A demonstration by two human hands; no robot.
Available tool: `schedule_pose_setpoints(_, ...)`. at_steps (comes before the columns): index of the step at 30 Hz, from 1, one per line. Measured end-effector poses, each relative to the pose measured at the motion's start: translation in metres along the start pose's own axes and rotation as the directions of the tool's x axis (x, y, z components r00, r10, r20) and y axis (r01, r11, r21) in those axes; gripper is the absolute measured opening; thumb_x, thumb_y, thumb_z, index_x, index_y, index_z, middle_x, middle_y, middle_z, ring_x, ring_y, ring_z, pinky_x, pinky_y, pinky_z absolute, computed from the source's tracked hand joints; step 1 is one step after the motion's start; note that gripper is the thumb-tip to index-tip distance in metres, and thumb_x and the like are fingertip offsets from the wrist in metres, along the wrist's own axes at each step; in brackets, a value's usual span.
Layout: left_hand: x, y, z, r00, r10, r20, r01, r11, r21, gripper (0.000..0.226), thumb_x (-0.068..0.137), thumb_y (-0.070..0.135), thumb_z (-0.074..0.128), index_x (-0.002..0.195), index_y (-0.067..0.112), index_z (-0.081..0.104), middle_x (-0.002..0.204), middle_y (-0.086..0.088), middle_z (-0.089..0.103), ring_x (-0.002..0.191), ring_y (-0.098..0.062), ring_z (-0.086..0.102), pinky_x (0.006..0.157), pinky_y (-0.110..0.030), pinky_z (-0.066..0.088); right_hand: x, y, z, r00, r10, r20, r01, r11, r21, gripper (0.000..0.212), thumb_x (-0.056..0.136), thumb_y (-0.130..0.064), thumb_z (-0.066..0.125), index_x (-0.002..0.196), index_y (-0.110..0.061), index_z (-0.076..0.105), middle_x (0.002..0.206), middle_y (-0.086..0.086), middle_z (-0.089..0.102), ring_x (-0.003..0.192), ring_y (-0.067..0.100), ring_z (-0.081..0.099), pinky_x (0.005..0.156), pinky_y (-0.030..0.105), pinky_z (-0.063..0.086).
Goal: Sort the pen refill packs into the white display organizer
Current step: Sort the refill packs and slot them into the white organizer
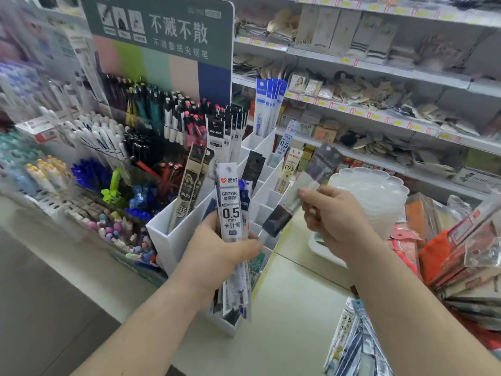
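Refill packs (230, 207) bunched upright in left hand (217, 256), fingers curled round them; one dark pack (301, 191) pinched in right hand (330, 213) beside white organizer (173, 234); judged light, thin, flexible, slippery-sleeved; best gripped mid-length.

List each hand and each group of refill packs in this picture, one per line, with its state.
Left hand: grips an upright bundle of packs.
Right hand: pinches one dark pack, tilted, above the organizer.
White organizer: partly filled, some compartments empty.
Loose packs: lying on the counter.
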State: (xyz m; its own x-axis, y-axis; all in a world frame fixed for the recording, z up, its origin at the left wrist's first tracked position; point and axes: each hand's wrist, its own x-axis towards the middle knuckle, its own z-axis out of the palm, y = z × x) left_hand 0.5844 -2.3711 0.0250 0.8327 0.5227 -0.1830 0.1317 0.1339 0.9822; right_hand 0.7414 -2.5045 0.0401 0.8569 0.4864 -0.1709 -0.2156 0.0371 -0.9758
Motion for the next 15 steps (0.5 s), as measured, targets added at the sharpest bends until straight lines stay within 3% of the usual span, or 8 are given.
schedule_pose_setpoints(2,-0.002,0.002,-0.003,0.997,0.026,-0.071,-0.029,0.999,-0.042,0.043,0.061,0.001,0.084,0.096,0.014,0.063,0.079,-0.004,0.073,0.076,-0.022,0.069,0.081,-0.041,0.06,0.013,-0.004,0.011,0.993,-0.073,-0.095,0.072,0.997,-0.021,0.022,0.093,-0.005,0.065,0.071,-0.007,0.061,0.055,0.002,0.05,0.037,0.008,0.038,0.039,0.019,0.028)
schedule_pose_setpoints(4,-0.004,0.003,-0.006,0.993,0.05,-0.107,-0.058,0.996,-0.072,0.033,0.072,-0.011,0.078,0.093,0.01,0.062,0.071,0.001,0.071,0.07,-0.019,0.067,0.074,-0.036,0.061,0.025,-0.005,0.024,0.969,-0.172,-0.177,0.144,0.977,-0.158,0.023,0.091,-0.011,0.068,0.068,-0.009,0.063,0.056,0.001,0.055,0.037,0.009,0.044,0.041,0.022,0.034)
schedule_pose_setpoints(8,-0.006,0.003,-0.01,0.986,0.077,-0.145,-0.088,0.994,-0.068,0.028,0.076,-0.012,0.073,0.09,0.009,0.062,0.066,0.003,0.067,0.065,-0.016,0.066,0.069,-0.035,0.06,0.04,0.001,0.05,0.939,-0.298,-0.173,0.215,0.898,-0.384,0.021,0.088,-0.016,0.07,0.067,-0.016,0.067,0.057,-0.003,0.062,0.042,0.009,0.055,0.043,0.021,0.042)
schedule_pose_setpoints(12,-0.007,0.002,-0.012,0.984,0.084,-0.155,-0.098,0.992,-0.079,0.033,0.064,0.002,0.081,0.089,0.014,0.063,0.07,0.002,0.068,0.07,-0.019,0.066,0.072,-0.038,0.058,0.055,0.01,0.068,0.95,-0.279,-0.137,0.157,0.811,-0.564,0.016,0.082,-0.021,0.069,0.076,-0.006,0.071,0.066,0.009,0.071,0.054,0.022,0.069,0.061,0.041,0.061)
schedule_pose_setpoints(15,-0.009,0.003,-0.012,0.986,0.08,-0.147,-0.092,0.993,-0.076,0.032,0.069,-0.003,0.08,0.087,0.015,0.062,0.068,0.002,0.067,0.07,-0.019,0.065,0.077,-0.039,0.058,0.062,0.019,0.076,0.976,-0.194,-0.094,0.087,0.753,-0.652,0.019,0.083,-0.022,0.069,0.074,-0.005,0.071,0.063,0.009,0.072,0.059,0.024,0.072,0.065,0.043,0.062)
